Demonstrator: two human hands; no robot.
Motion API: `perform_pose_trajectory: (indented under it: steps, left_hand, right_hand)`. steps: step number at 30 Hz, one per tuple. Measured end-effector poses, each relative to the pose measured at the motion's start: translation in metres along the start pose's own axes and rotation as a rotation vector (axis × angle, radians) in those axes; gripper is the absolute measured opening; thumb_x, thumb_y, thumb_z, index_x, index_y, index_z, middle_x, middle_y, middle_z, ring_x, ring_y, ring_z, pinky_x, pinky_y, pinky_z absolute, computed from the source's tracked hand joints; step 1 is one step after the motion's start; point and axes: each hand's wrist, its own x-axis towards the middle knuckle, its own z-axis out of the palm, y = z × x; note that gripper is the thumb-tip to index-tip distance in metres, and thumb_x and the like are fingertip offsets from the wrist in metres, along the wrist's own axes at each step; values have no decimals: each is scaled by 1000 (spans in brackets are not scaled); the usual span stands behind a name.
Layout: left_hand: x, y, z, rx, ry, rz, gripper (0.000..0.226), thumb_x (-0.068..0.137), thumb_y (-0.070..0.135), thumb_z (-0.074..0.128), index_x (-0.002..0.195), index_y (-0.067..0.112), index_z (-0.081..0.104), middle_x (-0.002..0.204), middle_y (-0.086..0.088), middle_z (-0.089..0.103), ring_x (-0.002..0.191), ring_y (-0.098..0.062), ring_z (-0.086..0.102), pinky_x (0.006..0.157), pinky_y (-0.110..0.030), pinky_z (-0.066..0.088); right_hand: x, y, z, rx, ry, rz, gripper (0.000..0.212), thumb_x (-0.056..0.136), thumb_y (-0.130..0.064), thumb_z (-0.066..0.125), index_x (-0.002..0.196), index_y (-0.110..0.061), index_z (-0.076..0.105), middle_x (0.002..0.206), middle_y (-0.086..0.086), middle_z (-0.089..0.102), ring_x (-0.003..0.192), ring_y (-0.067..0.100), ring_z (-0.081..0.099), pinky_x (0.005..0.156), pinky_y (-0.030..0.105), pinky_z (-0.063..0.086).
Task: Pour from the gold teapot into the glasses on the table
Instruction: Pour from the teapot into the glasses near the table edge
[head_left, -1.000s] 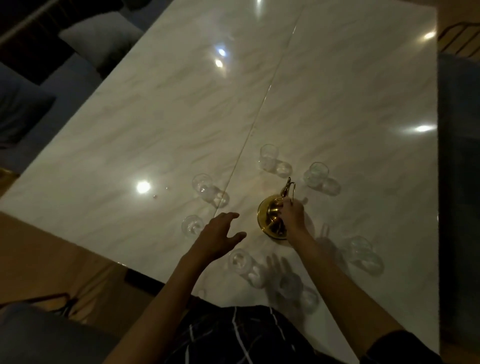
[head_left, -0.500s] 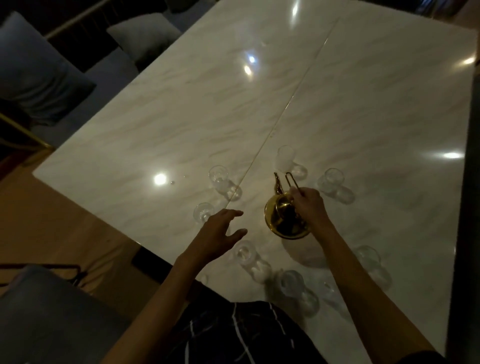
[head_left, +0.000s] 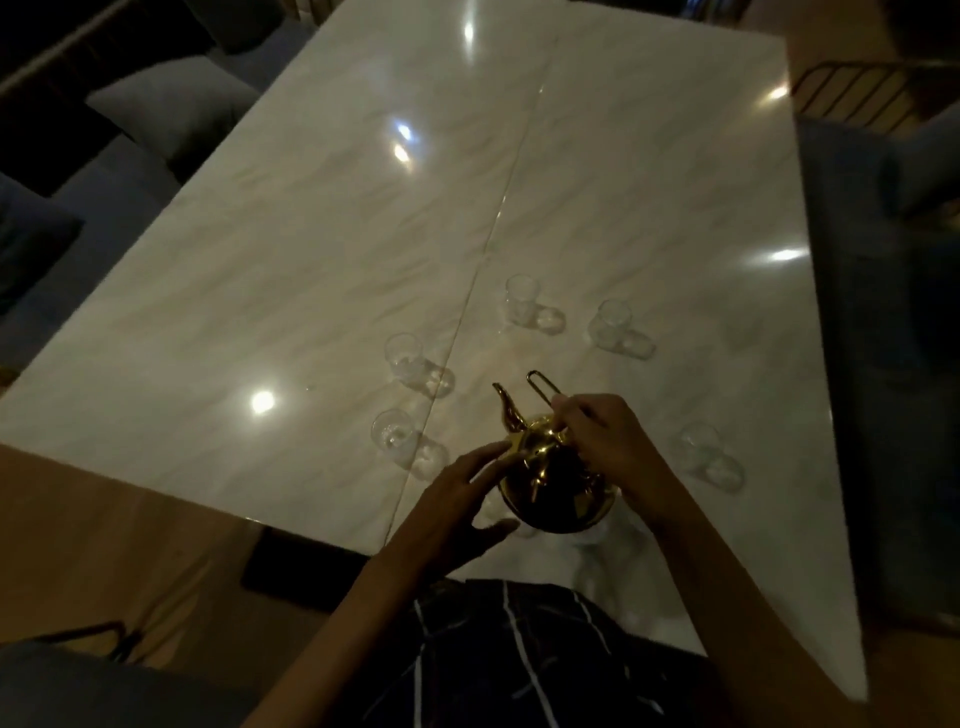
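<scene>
Head view: the gold teapot (head_left: 553, 480) is now seen lifted off the tabletop (head_left: 311, 249) and carried nearer the body, whereas a second ago it stood among the glasses. It is held above the near part of the tabletop, inside the loose ring of glasses. The right hand (head_left: 605, 441) is clenched round the wire handle (head_left: 543, 389), whose loop sticks up and away past the knuckles. The left hand (head_left: 457, 499), which hovered spread and apart from the pot before, has been brought in; its fingers are extended, unclenched, with the fingertips (head_left: 496, 452) at or just beside the pot's shoulder below the spout. Actual contact cannot be told in this dim light. The change is read as the lift being done and the pot being steadied for a first pour; no stream is seen, and the glasses appear empty, though this is not certain. The spout (head_left: 506, 410) is pointed away from the person and slightly left, toward the near left glass (head_left: 392, 434) and the far left glass (head_left: 408, 356). The pot's long axis, spout to rear of body, is laid from far-left to near-right, with the body tipped somewhat forward. Further glasses are noted beyond (head_left: 522, 301), (head_left: 608, 325) and to the right (head_left: 701, 452), all well apart from the spout.
</scene>
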Motion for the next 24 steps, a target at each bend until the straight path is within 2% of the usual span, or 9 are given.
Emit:
perform_pose_trajectory:
  steps: [3, 6, 10, 13, 15, 21, 24]
  left_hand:
    - [-9, 0, 7, -14, -33, 135, 73, 88, 42, 66, 150, 28, 32, 159, 5, 23, 142, -8, 27, 108, -20, 32]
    - [-17, -4, 17, -42, -89, 195, 73, 88, 38, 68, 151, 27, 33, 160, 2, 22, 143, -13, 29, 106, -28, 39]
    - [-29, -4, 31, -82, -166, 241, 74, 88, 36, 69, 151, 29, 31, 161, 2, 18, 140, -15, 33, 104, -23, 37]
    - [-37, -3, 38, -67, -220, 259, 70, 91, 36, 64, 151, 33, 29, 161, -2, 18, 136, -20, 38, 97, -30, 46]
    - [-43, -1, 39, -76, -253, 280, 66, 92, 36, 60, 151, 35, 30, 160, -4, 18, 135, -20, 37, 94, -30, 48]
    - [-53, -1, 42, -47, -360, 322, 81, 90, 31, 67, 152, 42, 16, 162, -2, 9, 140, -22, 30, 95, -34, 50]
    - [-56, 2, 42, -53, -375, 331, 79, 91, 35, 66, 153, 41, 17, 162, -4, 10, 139, -22, 32, 92, -32, 50]
  right_hand:
    - [-23, 6, 11, -80, 14, 22, 39, 100, -33, 50, 67, -21, 66, 61, -9, 59, 62, 7, 57, 64, 25, 44]
    - [-43, 15, 22, -162, 37, 52, 43, 98, -38, 51, 68, -14, 70, 60, -2, 63, 62, 14, 61, 65, 31, 48]
    - [-65, 23, 34, -202, 75, 93, 46, 96, -44, 52, 66, -14, 70, 59, 2, 64, 60, 17, 64, 62, 36, 50]
    - [-79, 26, 40, -215, 93, 126, 46, 95, -44, 54, 58, -19, 64, 53, -1, 59, 54, 13, 59, 57, 32, 46]
    - [-86, 29, 43, -244, 93, 150, 47, 94, -47, 53, 64, -15, 68, 58, 4, 62, 57, 16, 62, 58, 35, 48]
    - [-102, 29, 49, -231, 127, 205, 47, 93, -46, 56, 61, -14, 68, 55, 9, 60, 51, 13, 56, 54, 30, 42]
    - [-106, 28, 49, -244, 123, 226, 47, 93, -48, 55, 66, -14, 71, 58, 8, 64, 55, 18, 62, 56, 35, 48]
